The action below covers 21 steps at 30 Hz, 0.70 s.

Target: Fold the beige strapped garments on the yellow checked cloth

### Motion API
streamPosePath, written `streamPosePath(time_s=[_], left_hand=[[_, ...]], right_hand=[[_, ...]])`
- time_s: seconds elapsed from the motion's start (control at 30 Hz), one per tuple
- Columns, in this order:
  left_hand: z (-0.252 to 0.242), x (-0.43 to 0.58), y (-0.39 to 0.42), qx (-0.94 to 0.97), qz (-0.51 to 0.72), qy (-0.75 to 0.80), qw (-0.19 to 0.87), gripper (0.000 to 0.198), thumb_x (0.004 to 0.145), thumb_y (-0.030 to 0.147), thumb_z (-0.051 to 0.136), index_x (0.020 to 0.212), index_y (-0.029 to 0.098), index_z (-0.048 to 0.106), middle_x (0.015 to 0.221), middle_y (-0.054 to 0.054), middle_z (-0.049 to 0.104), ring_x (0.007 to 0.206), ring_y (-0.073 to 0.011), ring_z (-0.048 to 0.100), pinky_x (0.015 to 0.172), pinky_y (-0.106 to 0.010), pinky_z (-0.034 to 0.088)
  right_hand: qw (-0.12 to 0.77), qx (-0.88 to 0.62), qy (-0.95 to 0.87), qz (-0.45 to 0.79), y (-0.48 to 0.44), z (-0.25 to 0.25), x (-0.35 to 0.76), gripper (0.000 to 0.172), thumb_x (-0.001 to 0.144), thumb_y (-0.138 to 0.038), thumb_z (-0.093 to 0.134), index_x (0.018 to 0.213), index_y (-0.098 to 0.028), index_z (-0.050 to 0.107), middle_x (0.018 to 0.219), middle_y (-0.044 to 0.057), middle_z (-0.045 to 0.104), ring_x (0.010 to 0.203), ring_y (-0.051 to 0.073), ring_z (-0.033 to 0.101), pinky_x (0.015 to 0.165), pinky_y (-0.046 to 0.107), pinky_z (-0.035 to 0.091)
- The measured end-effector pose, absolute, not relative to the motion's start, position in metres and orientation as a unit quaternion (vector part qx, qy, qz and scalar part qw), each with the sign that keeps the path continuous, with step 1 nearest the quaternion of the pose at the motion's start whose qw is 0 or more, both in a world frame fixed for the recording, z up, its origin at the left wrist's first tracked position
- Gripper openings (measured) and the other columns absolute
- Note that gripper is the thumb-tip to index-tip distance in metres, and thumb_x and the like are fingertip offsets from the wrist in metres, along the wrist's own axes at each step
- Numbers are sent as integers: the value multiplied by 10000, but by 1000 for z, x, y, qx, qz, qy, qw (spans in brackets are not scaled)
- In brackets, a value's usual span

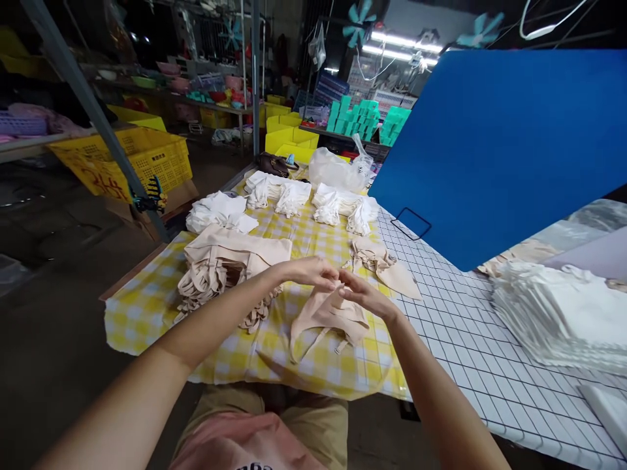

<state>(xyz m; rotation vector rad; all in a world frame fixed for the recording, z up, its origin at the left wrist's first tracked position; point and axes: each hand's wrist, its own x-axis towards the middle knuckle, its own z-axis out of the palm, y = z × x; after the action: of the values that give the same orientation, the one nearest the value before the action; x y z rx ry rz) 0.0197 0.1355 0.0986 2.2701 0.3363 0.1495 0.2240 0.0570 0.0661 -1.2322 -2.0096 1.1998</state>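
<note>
Find beige garment (324,318) on the yellow-checked counter (147,326), just below the fingers (353,282) and spreading from there toward the near edge. Note left hand (311,269) curled inward at the far end, fingertips close to those of the right hand (368,297), loosely bent and nearer the garment's middle. Cannot confirm any pinch on fabric by either, nor a clear long axis. Record beige stack (235,248) to the left.
</note>
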Motion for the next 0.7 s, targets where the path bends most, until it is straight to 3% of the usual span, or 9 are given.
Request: streamPosePath(time_s=[0.1, 0.23, 0.37, 0.53, 0.7], left_hand=[[112, 9, 143, 910, 30, 120, 395, 184, 752, 307, 510, 677, 142, 543, 596, 33, 434, 556, -88, 390, 517, -202, 254], [123, -18, 152, 906, 47, 142, 396, 192, 753, 304, 518, 715, 126, 578, 639, 15, 505, 600, -97, 448, 539, -189, 295], [130, -43, 159, 914, 89, 181, 351, 189, 745, 288, 527, 706, 119, 599, 650, 11, 547, 626, -100, 482, 561, -181, 317], [135, -54, 163, 927, 133, 231, 266, 134, 725, 214, 533, 693, 127, 630, 710, -6, 616, 667, -111, 538, 606, -187, 348], [152, -51, 153, 927, 219, 270, 141, 149, 770, 234, 539, 739, 134, 644, 759, -36, 652, 738, -143, 574, 662, -218, 375]], right_hand=[[165, -460, -732, 474, 61, 70, 223, 390, 799, -499, 526, 1020, -190, 614, 989, 36, 626, 914, 208, 559, 794, 312, 439], [105, -500, -715, 477, 55, 60, 245, 411, 737, -564, 559, 779, -162, 635, 763, 6, 609, 760, 179, 547, 707, 287, 432], [103, -553, -724, 398, 38, 61, 269, 445, 712, -608, 558, 699, -168, 622, 756, 24, 593, 758, 181, 533, 706, 299, 426], [130, -582, -753, 279, 16, 100, 283, 441, 781, -593, 494, 722, -181, 641, 835, 65, 619, 799, 193, 559, 709, 312, 449], [178, -599, -767, 145, -7, 152, 279, 403, 836, -542, 452, 763, -196, 645, 802, 70, 638, 707, 174, 580, 467, 233, 423]])
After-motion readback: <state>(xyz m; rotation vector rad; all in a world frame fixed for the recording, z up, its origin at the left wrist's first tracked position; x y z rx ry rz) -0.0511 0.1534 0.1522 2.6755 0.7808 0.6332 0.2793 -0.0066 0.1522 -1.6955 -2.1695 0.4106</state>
